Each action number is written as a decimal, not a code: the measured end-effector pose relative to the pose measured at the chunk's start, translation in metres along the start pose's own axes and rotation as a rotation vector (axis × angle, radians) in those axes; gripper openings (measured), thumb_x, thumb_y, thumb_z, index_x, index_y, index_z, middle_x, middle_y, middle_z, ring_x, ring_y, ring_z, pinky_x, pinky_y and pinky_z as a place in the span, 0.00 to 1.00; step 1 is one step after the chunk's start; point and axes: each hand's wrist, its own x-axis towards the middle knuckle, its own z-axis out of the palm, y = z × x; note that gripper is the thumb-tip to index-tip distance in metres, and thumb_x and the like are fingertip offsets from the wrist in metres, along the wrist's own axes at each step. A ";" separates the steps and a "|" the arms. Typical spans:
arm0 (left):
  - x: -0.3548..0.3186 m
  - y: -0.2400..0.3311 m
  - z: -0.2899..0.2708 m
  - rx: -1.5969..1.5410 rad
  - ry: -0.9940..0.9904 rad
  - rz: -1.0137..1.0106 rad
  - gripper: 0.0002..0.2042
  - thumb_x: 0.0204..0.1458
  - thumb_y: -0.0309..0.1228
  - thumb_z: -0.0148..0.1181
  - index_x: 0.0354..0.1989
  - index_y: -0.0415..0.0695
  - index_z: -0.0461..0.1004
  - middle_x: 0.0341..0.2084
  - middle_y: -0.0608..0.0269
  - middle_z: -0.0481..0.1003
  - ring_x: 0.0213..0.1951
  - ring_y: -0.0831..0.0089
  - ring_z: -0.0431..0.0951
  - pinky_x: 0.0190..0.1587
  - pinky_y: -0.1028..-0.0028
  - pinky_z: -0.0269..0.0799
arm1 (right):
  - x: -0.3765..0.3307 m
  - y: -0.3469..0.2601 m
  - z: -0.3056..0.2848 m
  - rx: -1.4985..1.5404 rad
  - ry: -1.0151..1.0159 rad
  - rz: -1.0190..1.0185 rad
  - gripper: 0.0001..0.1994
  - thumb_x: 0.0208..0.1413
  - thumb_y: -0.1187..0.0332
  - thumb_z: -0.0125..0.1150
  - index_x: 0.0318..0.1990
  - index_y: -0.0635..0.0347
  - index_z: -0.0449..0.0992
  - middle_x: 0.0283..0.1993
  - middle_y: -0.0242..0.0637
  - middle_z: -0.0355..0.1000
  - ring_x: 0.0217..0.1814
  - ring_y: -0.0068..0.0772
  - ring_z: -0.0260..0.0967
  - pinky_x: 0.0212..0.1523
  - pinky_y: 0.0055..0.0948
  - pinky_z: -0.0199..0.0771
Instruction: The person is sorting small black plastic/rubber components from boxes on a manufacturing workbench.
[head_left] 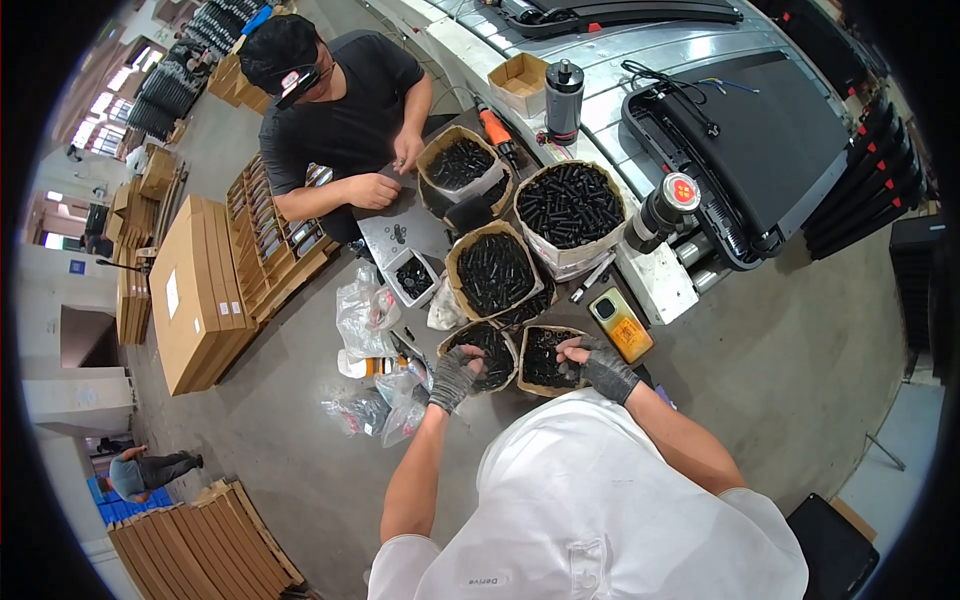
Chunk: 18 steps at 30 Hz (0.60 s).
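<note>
My left hand (456, 377), in a grey fingerless glove, reaches into an open paper sack of black screws (487, 342) with its fingers curled over the screws. In the same kind of glove, my right hand (600, 364) rests at the neighbouring sack of black screws (538, 352), fingers bent around small black parts. Whether either hand actually holds screws is hard to tell. Both sacks stand on the grey floor in front of my white shirt.
Several more sacks of black screws (494, 270) (570, 205) stand beyond. A phone in a yellow case (621, 324) lies to the right. Clear plastic bags (368, 318) lie left. A person in black (345, 120) sits opposite, handling parts. Long cardboard boxes (195, 290) lie left, a treadmill (760, 150) right.
</note>
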 end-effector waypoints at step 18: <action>-0.049 0.061 0.077 0.199 0.104 0.292 0.08 0.51 0.20 0.54 0.39 0.37 0.74 0.32 0.58 0.77 0.35 0.74 0.75 0.40 0.74 0.70 | 0.015 0.002 0.051 -0.379 -0.120 -0.097 0.13 0.56 0.67 0.61 0.45 0.65 0.74 0.40 0.33 0.74 0.43 0.22 0.69 0.47 0.24 0.71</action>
